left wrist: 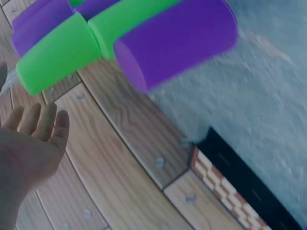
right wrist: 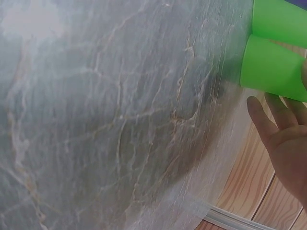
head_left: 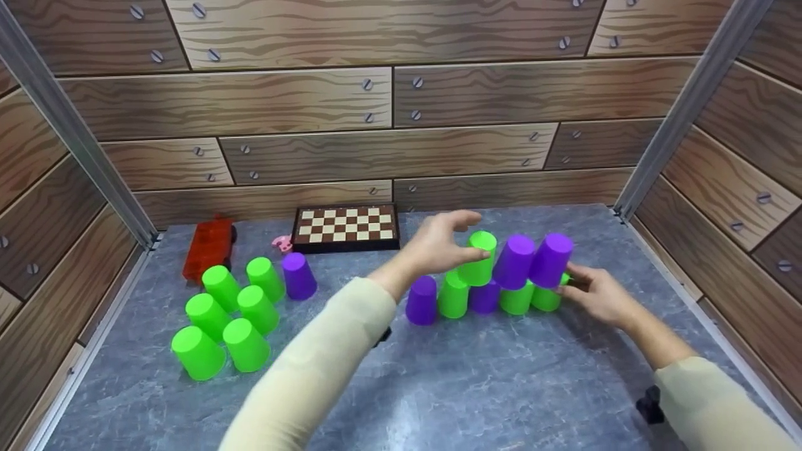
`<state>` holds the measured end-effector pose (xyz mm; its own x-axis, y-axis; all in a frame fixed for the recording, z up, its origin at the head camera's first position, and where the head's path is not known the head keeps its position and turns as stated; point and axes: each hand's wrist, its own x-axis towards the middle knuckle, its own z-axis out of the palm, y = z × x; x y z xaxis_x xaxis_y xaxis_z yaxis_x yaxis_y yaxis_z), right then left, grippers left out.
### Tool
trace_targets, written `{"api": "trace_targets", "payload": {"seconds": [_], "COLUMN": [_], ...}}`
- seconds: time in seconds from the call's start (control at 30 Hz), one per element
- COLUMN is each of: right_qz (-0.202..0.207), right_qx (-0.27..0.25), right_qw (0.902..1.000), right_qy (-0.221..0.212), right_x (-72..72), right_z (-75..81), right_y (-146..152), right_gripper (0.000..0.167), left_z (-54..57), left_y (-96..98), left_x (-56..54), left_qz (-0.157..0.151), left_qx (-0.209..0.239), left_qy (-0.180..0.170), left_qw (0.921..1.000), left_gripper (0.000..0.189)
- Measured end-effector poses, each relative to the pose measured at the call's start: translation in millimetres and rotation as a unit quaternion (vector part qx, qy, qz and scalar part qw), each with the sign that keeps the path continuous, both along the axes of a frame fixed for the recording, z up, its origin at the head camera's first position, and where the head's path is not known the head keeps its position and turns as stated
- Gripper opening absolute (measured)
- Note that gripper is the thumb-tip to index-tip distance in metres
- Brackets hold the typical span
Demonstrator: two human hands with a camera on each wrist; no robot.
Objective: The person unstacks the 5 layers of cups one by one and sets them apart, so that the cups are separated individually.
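Observation:
Upside-down cups stand in two levels at the right in the head view. The lower row includes a left-end purple cup (head_left: 421,300) and a right-end green cup (head_left: 546,299). Above sit an upper green cup (head_left: 479,260), a middle purple cup (head_left: 515,262) and an upper right purple cup (head_left: 551,260). My left hand (head_left: 440,243) hovers beside the upper green cup, fingers spread and holding nothing; its thumb is near that cup. My right hand (head_left: 598,294) holds the right-end green cup between thumb and fingers; the cup partly hides the fingers.
Several green cups (head_left: 249,344) and a purple cup (head_left: 299,276) stand upside down at the left. Behind them are a red toy vehicle (head_left: 208,249), a small pink figure (head_left: 283,243) and a chessboard box (head_left: 346,227). Wood-patterned walls (head_left: 301,100) enclose the grey surface (head_left: 407,388).

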<state>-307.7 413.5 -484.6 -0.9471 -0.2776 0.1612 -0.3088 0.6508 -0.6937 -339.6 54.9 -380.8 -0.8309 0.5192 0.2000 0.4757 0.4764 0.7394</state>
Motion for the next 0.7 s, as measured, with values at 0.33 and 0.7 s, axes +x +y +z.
{"api": "trace_targets", "payload": {"seconds": [0.33, 0.7], "right_qz": [0.008, 0.014], "right_qx": [-0.024, -0.023], "right_qw": [0.9996, 0.9996], "right_qy": [0.015, 0.012], "right_x": [1.3, 2.1], "right_z": [-1.0, 0.0], "right_y": [-3.0, -1.7], "right_gripper": [0.058, 0.059], "left_z": [-9.9, -2.5], "left_y": [18.6, 10.6], "left_x": [-0.1, -1.0], "left_qz": [0.008, 0.005], "left_qx": [-0.015, -0.024], "left_qy": [-0.013, -0.004], "left_qw": [0.9998, 0.9997], "left_gripper": [0.066, 0.059]}}
